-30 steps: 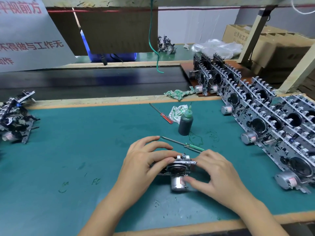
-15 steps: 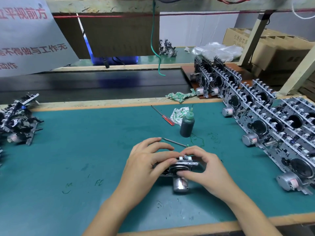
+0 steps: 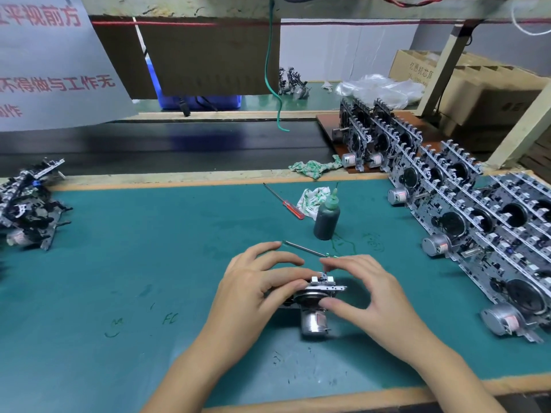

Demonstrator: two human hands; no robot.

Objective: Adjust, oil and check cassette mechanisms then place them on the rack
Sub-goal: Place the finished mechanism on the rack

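Note:
A cassette mechanism (image 3: 316,305) with a silver motor at its near end lies on the green mat (image 3: 149,278) in front of me. My left hand (image 3: 256,290) grips its left side, fingers curled over the top. My right hand (image 3: 366,290) pinches its right end, with the thumb at the flywheel and the fingertips on the top edge. A dark oil bottle (image 3: 326,217) with a green nozzle stands just beyond. A green-handled screwdriver (image 3: 304,249) lies behind my fingers. A row of finished mechanisms (image 3: 465,216) leans along the right side.
A red-handled screwdriver (image 3: 284,201) and a rag (image 3: 311,198) lie behind the bottle; another rag (image 3: 313,167) is on the wooden edge. A pile of mechanisms (image 3: 26,204) sits at the far left. A dark conveyor belt (image 3: 164,147) runs behind the mat. Cardboard boxes (image 3: 477,84) stand far right.
My right hand has shifted on the mechanism: its fingers rose to the top edge and the thumb moved to the flywheel. My left hand keeps its hold.

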